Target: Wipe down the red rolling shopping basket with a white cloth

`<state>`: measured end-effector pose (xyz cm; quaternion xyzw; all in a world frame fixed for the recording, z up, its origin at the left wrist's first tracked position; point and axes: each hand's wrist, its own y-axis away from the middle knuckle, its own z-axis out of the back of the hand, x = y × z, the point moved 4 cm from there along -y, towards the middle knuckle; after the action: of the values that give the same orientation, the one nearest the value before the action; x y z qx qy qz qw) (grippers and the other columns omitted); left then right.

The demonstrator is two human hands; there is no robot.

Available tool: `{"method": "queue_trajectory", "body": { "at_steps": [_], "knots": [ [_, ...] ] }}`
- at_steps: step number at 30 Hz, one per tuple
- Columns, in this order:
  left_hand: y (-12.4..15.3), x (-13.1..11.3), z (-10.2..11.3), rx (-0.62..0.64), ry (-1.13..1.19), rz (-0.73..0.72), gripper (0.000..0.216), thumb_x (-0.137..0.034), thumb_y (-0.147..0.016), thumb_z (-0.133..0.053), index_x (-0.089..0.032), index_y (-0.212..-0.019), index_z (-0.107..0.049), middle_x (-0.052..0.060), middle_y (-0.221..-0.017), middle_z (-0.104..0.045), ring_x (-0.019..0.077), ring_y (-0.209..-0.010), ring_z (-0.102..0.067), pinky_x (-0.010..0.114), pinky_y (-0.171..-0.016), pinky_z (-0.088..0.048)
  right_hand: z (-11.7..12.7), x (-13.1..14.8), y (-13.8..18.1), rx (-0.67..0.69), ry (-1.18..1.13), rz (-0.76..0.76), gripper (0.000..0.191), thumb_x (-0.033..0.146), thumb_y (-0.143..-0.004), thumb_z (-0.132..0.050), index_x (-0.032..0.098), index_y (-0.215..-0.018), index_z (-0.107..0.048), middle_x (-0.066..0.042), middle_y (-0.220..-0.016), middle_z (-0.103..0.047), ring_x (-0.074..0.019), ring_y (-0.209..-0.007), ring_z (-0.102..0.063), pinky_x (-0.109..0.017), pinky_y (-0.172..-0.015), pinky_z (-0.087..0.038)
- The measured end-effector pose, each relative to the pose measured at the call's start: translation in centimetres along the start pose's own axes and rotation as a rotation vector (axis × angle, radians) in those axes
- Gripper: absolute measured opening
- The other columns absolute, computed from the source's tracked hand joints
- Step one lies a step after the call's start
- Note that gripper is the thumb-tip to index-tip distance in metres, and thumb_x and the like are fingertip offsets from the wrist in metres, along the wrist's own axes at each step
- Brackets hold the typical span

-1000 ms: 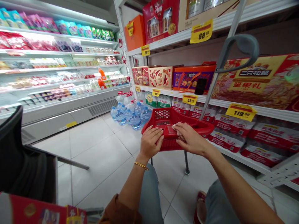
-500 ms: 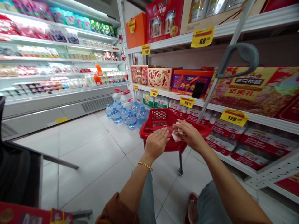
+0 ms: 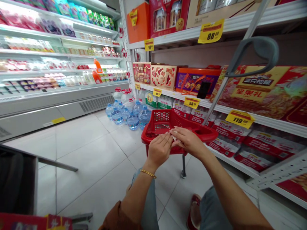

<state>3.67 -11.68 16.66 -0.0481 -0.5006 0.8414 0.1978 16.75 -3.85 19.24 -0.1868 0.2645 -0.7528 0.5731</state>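
Note:
My right hand [image 3: 185,140] is closed over a crumpled tissue [image 3: 175,138], of which only a small whitish piece shows. It presses against the fingertips of my left hand [image 3: 159,148]. The left fingers are stretched out and lie side by side, palm down, with a gold bangle [image 3: 148,173] on that wrist. Both hands are above the near rim of a red shopping basket on wheels [image 3: 153,135]. Its inside is partly hidden by the hands.
The basket's grey handle [image 3: 254,57] slants up at the right, before shelves of gift boxes [image 3: 164,76] and packed bottled water [image 3: 259,140]. Large water bottles [image 3: 133,120] stand on the tiled floor. A chilled display case [image 3: 69,111] runs along the left; a dark-framed object [image 3: 19,179] stands nearer.
My right hand has moved left, bringing the tissue against my left fingertips. More of the tissue is now covered. The view has shifted slightly.

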Motion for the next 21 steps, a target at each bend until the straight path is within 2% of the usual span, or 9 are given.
{"method": "queue_trajectory", "body": {
  "at_steps": [6, 14, 21],
  "knots": [
    [0.1, -0.4, 0.1, 0.023, -0.012, -0.002, 0.029, -0.017, -0.095, -0.048, -0.01, -0.117, -0.065, 0.012, -0.119, -0.072, 0.0223, -0.109, -0.069, 0.037, -0.096, -0.055, 0.8, -0.1, 0.8, -0.035, 0.003, 0.007, 0.041, 0.036, -0.092, -0.059, 0.02, -0.129, -0.06, -0.014, -0.121, -0.07, -0.0279, -0.122, -0.061, -0.046, -0.099, -0.056],
    [0.1, -0.5, 0.1, 0.034, -0.018, -0.002, 0.03, -0.022, -0.096, -0.05, -0.013, -0.123, -0.062, 0.011, -0.123, -0.07, 0.0214, -0.113, -0.067, 0.035, -0.096, -0.054, 2.0, 0.4, 1.6, -0.157, 0.102, -0.053, 0.024, 0.027, -0.096, -0.054, 0.019, -0.111, -0.071, -0.01, -0.108, -0.075, -0.0242, -0.11, -0.068, -0.039, -0.094, -0.059],
    [0.0, -0.6, 0.0, 0.044, 0.0, 0.008, 0.032, -0.022, -0.096, -0.05, -0.014, -0.126, -0.061, 0.012, -0.125, -0.069, 0.0213, -0.114, -0.067, 0.035, -0.094, -0.054, 2.6, -1.0, 3.9, -0.236, 0.08, -0.19, 0.02, 0.026, -0.093, -0.056, 0.022, -0.105, -0.072, -0.008, -0.105, -0.076, -0.0243, -0.111, -0.068, -0.043, -0.097, -0.056]
  ]
}}
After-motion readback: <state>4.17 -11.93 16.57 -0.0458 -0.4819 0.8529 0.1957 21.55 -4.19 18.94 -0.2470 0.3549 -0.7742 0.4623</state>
